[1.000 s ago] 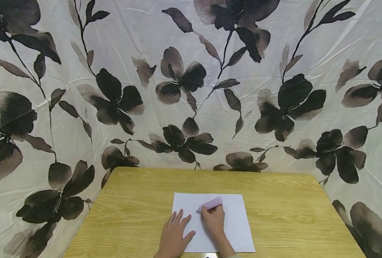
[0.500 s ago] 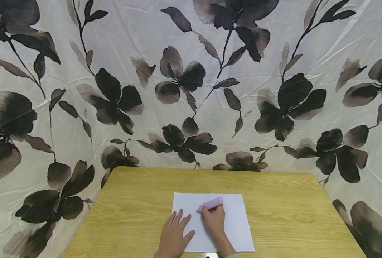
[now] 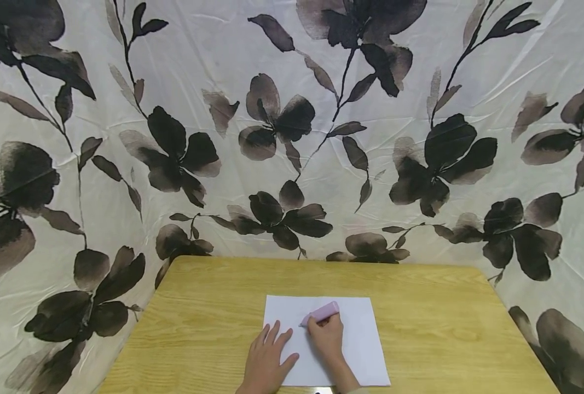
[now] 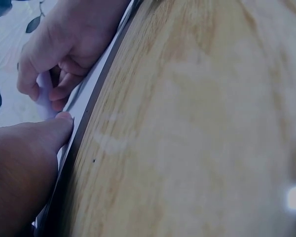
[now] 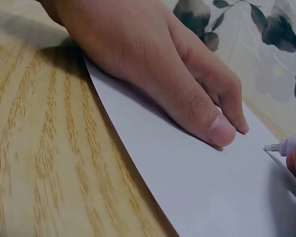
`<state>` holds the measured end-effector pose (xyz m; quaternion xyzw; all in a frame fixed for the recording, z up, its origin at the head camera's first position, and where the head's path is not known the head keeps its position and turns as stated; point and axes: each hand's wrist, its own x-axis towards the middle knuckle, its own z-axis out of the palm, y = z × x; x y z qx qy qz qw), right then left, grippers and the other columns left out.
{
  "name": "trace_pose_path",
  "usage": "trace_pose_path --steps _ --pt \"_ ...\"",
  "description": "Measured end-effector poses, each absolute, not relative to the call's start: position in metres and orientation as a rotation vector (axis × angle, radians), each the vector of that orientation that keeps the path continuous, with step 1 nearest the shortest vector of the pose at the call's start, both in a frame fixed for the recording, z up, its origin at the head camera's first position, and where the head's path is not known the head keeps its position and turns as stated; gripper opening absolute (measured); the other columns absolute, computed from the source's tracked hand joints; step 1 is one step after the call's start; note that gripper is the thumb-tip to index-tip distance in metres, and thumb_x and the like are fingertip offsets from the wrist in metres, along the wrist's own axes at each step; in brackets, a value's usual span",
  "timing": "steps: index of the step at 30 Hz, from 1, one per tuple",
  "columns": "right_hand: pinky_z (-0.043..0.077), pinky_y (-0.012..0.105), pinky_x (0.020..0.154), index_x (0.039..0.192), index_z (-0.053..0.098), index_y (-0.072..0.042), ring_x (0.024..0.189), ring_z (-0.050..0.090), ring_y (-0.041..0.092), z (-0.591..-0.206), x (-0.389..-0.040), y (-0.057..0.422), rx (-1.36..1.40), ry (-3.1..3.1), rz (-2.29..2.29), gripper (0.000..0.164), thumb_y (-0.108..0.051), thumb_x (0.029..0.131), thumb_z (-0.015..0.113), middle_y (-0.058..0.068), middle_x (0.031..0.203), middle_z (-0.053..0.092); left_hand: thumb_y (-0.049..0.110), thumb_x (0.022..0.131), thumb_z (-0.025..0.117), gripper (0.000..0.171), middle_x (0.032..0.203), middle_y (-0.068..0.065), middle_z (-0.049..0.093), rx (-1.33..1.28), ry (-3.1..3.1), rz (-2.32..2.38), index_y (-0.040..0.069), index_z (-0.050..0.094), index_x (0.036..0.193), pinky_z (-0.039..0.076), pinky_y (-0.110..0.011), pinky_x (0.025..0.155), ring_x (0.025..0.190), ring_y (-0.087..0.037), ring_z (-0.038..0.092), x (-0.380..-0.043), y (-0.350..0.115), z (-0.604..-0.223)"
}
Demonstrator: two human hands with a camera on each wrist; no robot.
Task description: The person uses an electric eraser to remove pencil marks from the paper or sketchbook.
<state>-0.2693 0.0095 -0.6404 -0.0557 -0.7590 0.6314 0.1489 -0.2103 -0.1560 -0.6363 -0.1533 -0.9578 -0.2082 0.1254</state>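
Note:
A white sheet of paper (image 3: 360, 350) lies on the table in the head view. My left hand (image 3: 267, 355) rests flat on its left side with fingers spread; the right wrist view shows that hand's thumb (image 5: 221, 132) against the sheet. My right hand (image 3: 329, 340) pinches a lilac correction pen (image 3: 327, 310), thick-bodied and slanting down to the left. Its narrow metal-looking tip (image 5: 272, 147) meets the paper right of the left thumb. In the left wrist view, the right hand's curled fingers hide part of the pen (image 4: 43, 98).
The wood-grain table (image 3: 434, 323) extends to both sides of the paper and behind it. At the table's far edge hangs a pale floral cloth (image 3: 292, 164). Something small and shiny (image 3: 323, 390) shows at the bottom edge between the forearms.

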Motion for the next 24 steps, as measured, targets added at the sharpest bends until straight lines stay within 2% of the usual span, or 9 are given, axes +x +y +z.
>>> trace_pose_path --steps 7,12,17,24 --pt "0.049 0.022 0.053 0.099 0.049 -0.002 0.061 0.057 0.012 -0.642 -0.2699 0.0101 -0.197 -2.152 1.856 0.028 0.0 0.079 0.069 0.004 0.077 0.058 0.047 0.09 0.062 0.051 0.139 -0.02 0.049 -0.45 -2.761 -0.596 0.015 0.061 0.13 0.037 -0.061 0.1 0.129 -0.044 0.041 -0.2095 -0.1549 -0.6364" --pt "0.047 0.022 0.051 0.098 0.049 -0.001 0.059 0.055 0.013 -0.642 -0.2684 0.0105 -0.197 -2.137 1.852 0.027 0.0 0.079 0.068 0.003 0.075 0.057 0.047 0.089 0.063 0.051 0.138 -0.02 0.051 -0.458 -2.729 -0.584 0.015 0.062 0.128 0.038 -0.061 0.097 0.127 -0.044 0.042 -0.2088 -0.1546 -0.6381" --pt "0.047 0.022 0.05 0.097 0.05 -0.001 0.059 0.055 0.012 -0.6406 -0.2682 0.01 -0.188 -2.168 1.821 0.028 0.001 0.077 0.07 0.002 0.072 0.058 0.05 0.091 0.059 0.052 0.141 -0.019 0.049 -0.438 -2.785 -0.59 0.016 0.061 0.131 0.037 -0.06 0.1 0.13 -0.043 0.04 -0.2103 -0.1546 -0.639" --pt "0.049 0.021 0.053 0.099 0.052 -0.002 0.062 0.057 0.011 -0.6428 -0.2704 0.0092 -0.173 -2.191 1.784 0.029 -0.001 0.077 0.071 0.001 0.077 0.062 0.049 0.091 0.059 0.052 0.141 -0.02 0.048 -0.435 -2.788 -0.592 0.016 0.061 0.131 0.037 -0.061 0.099 0.13 -0.044 0.04 -0.2099 -0.154 -0.6362"
